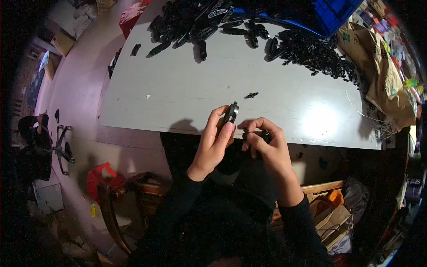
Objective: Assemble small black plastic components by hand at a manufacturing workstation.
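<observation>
My left hand (213, 144) is closed around a black plastic part (231, 113), long and rounded with a small knob at its top end, held upright at the table's near edge. Close beside it on the right, my right hand (268, 144) has its fingers curled and pinched together around small dark pieces (266, 135). Their shape is mostly hidden by the fingers. Just beyond both hands, a small black clip-like piece (251, 95) lies on the white table (187, 89).
Black elongated parts (191, 26) are heaped at the far left of the table; small black pieces (311, 51) form a pile at the far right. A blue bin (331, 18) stands behind. Brown paper sacking (378, 66) borders the right side. A wooden chair (113, 196) is at lower left.
</observation>
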### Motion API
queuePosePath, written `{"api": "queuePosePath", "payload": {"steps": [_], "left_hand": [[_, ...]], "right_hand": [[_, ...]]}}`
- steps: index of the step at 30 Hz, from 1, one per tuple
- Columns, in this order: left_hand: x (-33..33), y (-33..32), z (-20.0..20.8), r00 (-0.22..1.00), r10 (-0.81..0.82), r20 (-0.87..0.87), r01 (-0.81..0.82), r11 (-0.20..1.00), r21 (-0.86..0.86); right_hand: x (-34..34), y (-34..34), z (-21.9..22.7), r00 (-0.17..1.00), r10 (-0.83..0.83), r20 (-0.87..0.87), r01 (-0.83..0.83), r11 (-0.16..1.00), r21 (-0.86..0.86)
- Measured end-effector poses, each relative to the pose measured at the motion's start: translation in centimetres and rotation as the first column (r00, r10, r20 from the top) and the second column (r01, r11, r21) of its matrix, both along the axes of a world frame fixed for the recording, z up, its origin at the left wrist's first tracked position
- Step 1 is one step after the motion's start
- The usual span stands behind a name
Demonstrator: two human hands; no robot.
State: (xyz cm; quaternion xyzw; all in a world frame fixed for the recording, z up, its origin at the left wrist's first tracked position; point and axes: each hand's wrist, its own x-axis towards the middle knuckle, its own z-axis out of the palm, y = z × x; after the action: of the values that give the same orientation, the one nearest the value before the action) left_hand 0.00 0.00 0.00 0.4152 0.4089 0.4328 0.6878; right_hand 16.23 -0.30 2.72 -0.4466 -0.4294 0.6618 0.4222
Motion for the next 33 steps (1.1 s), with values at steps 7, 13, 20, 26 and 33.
{"api": "queuePosePath", "payload": {"steps": [7,13,20,26,33], "left_hand": [[1.7,-0.3,1.2,0.928,0.198,-0.315,0.028,0.807,0.590],[1.3,-0.5,1.3,0.913,0.147,-0.380,0.122,0.791,0.600],[0.5,-2.1,1.4,0.921,-0.172,-0.350,0.297,0.891,0.344],[-1.9,-3.5,-0.9,0.757,-0.247,-0.604,0.470,0.848,0.243],[-8.4,10.6,-1.5,0.618,0.377,-0.690,0.381,0.624,0.682]], "right_hand": [[-1.4,-0.2,0.3,0.981,-0.150,-0.123,0.138,0.985,-0.101],[-0.8,-0.3,0.4,0.984,-0.100,-0.149,0.077,0.985,-0.153],[0.0,-0.5,-1.1,1.000,-0.001,0.022,0.002,0.999,-0.035],[-0.6,-3.3,-5.4,0.967,0.057,0.247,-0.091,0.988,0.129],[2.6,5.2,-0.8,0.845,0.043,0.533,-0.259,0.905,0.337]]}}
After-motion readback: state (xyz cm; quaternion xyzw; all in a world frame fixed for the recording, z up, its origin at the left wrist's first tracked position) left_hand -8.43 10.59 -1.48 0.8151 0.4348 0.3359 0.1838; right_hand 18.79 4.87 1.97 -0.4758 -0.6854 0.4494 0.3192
